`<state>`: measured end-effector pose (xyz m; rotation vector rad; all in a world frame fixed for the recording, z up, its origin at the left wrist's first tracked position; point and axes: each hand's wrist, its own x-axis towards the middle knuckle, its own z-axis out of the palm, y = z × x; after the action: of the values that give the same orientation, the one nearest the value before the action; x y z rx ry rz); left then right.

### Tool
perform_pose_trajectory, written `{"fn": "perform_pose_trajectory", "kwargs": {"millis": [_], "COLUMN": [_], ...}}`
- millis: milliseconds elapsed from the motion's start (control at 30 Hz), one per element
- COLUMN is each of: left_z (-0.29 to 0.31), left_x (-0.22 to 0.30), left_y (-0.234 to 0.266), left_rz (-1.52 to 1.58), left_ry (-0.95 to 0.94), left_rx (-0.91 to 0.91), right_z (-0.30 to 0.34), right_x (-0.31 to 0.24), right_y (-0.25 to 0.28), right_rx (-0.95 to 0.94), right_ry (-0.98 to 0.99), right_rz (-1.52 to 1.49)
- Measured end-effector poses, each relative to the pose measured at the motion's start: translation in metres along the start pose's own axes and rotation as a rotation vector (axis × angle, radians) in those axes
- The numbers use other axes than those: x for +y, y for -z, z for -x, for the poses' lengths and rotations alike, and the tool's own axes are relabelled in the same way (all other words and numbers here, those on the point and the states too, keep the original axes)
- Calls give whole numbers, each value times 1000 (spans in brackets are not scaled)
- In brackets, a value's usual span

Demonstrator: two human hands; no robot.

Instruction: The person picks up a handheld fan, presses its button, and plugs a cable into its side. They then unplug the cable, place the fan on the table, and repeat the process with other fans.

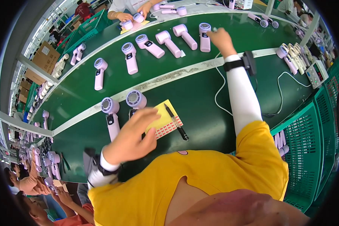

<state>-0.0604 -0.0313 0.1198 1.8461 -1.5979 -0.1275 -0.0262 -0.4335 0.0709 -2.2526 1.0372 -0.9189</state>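
My right hand [220,40] reaches to the far side of the green bench, its fingers curled in at the side of a pale lilac handheld fan [205,42]. A small whitish bit shows by those fingertips, too small to name. Nearer to me, my left hand [133,136] hovers with fingers stretched and thumb apart. It covers the handle of a second handheld fan [136,98] and the edge of a yellow sheet [162,112] with red stickers. Across that sheet lies a black pen [176,122]. One more handheld fan [111,117] lies left of my left hand.
Several fans, one of them this fan [130,58], lie along the strip beyond a pale rail [169,73]. A white cable [218,84] crosses the bench. At right stand a small meter [317,73] and green crates [303,150]. A co-worker's hands [133,17] work opposite.
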Motion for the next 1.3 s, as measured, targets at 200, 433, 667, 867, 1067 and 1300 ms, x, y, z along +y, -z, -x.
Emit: {"fn": "perform_pose_trajectory", "kwargs": {"millis": [200,433,667,867,1067,1300], "left_z": [63,70,4,-15,18,34], "left_x": [-20,-22,-12,-18,-32,-27], "left_y": [4,10,9,-9,-18,-19], "left_rz": [149,592,919,956,1210,1186], "left_ry": [331,535,330,348,438,311], "left_rx": [334,532,434,365,523,582], "right_z": [-19,-8,122,221,219,199], "right_x": [25,34,-103,-136,-122,-107], "right_y": [-52,-16,17,26,23,5], "right_rx": [-230,-524,-627,-778,-527,-560], "right_ry": [-150,-309,261,255,541,377], "right_rz": [128,-499,-1113,-937,-752,-675]}}
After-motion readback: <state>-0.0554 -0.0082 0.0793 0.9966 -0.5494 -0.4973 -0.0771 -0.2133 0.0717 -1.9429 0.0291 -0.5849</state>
